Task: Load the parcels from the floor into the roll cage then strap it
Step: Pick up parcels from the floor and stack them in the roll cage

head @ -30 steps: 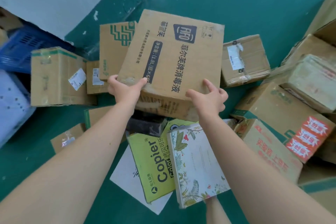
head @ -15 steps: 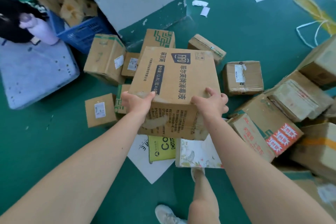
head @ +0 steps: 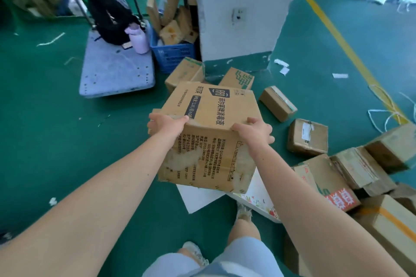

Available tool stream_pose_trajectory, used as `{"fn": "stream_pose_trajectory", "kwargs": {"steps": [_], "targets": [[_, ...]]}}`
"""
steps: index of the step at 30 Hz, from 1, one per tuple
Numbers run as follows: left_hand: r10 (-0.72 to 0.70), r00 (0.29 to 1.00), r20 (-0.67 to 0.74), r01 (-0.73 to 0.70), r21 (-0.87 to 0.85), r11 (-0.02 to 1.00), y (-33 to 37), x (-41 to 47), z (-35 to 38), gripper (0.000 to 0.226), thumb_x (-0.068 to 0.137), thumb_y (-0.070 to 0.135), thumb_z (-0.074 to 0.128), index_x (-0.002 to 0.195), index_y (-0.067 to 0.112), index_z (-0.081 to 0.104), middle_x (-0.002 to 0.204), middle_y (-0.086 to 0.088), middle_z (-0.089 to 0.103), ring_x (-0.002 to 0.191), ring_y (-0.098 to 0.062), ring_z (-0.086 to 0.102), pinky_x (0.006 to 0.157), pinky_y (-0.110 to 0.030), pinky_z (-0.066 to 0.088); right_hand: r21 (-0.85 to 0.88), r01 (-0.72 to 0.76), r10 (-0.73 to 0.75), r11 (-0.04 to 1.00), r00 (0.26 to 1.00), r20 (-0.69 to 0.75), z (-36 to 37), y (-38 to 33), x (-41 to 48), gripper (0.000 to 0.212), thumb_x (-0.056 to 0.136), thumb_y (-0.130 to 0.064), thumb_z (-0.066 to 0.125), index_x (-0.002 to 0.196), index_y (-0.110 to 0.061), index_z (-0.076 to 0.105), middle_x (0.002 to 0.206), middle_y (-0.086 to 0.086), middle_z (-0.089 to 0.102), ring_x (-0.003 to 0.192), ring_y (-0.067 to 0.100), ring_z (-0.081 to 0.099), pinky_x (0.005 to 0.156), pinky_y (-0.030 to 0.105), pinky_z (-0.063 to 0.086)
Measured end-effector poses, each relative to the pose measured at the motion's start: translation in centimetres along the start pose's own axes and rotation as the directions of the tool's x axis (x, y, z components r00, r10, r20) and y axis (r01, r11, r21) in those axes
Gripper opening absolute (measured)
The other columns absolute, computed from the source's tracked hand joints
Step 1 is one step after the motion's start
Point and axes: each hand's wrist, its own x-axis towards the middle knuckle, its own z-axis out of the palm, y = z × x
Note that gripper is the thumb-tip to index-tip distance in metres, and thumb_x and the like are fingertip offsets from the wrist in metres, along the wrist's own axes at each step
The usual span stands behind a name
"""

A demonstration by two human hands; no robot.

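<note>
I hold a large brown cardboard box (head: 213, 119) with dark printed lettering up off the green floor, tilted toward me. My left hand (head: 165, 125) grips its near left top edge, and my right hand (head: 254, 130) grips the near right top edge. More parcels lie on the floor: a small box (head: 278, 103), a taped box (head: 307, 137), and a heap of boxes (head: 351, 171) at the right. Two more boxes (head: 184, 73) sit behind the held one by the pillar. No roll cage wall is plainly visible.
A grey flat trolley (head: 117, 74) with a black bag (head: 110, 18) and a pink bottle (head: 139, 40) stands to the left. A blue crate (head: 173, 54) of cardboard scraps sits by a white pillar (head: 243, 7). White sheets (head: 198, 198) lie under the box. My legs are below.
The box has risen off the pile as I stood up, and my view has lifted to show the trolley, the pillar and more of the floor. Both hands keep their grip.
</note>
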Motion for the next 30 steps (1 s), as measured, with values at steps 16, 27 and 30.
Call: {"fn": "stream_pose_trajectory", "kwargs": {"steps": [16,27,30], "targets": [[-0.337,0.924,-0.179,0.272,-0.310,0.911,-11.7,-7.2,-10.0,0.086,0.074,0.040,0.082,0.135,0.011,0.029,0.136,-0.016,0.038,0.119,-0.035,0.046,0.098,-0.047,0.045,-0.288,0.290,-0.191,0.913,0.925,0.328,3.7,-1.8,-9.4,0.060,0.083,-0.033,0.070,0.140,-0.025,0.052,0.144,0.008,0.032,0.131,0.033,0.027,0.110,0.048,0.037],[-0.631,0.723,-0.280,0.385,-0.595,0.705,-23.0,-16.1,-11.1,0.112,0.046,0.059,0.087,0.135,0.008,0.040,0.132,-0.014,0.052,0.115,-0.034,0.054,0.097,-0.048,0.050,-0.374,0.597,-0.242,0.709,0.705,0.666,5.4,1.5,-15.1,0.062,0.084,-0.032,0.067,0.143,-0.025,0.050,0.146,0.010,0.032,0.131,0.035,0.028,0.095,0.034,0.033],[-0.710,0.632,-0.310,0.405,-0.650,0.644,-25.4,-19.6,-12.4,0.103,0.067,0.044,0.086,0.141,0.004,0.027,0.137,-0.018,0.042,0.124,-0.036,0.046,0.103,-0.046,0.045,-0.384,0.672,-0.242,0.634,0.644,0.726,6.9,2.8,-18.2,0.063,0.083,-0.035,0.066,0.144,-0.027,0.049,0.143,0.010,0.034,0.128,0.035,0.032,0.106,0.036,0.034]]}}
